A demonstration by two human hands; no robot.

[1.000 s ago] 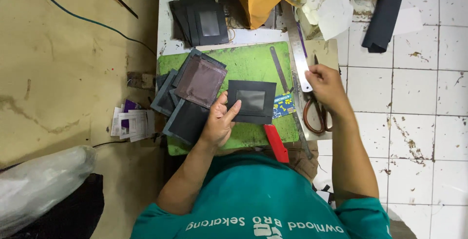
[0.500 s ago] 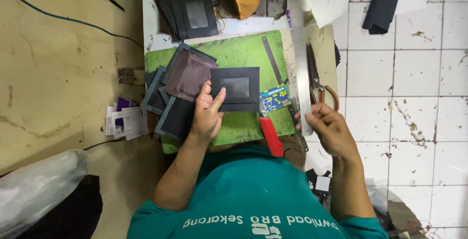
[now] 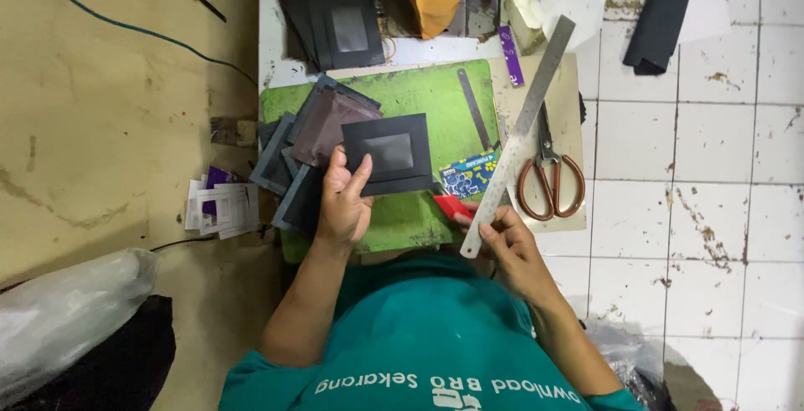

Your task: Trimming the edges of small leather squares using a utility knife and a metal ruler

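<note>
Shiny metal ruler [image 3: 519,134] (matt green mat [image 3: 419,93])

Bare green mat [image 3: 419,93] ahead (metal strip [image 3: 474,109] there), dark frames [image 3: 293,160] crowding left, scissors [image 3: 548,172] right
</note>
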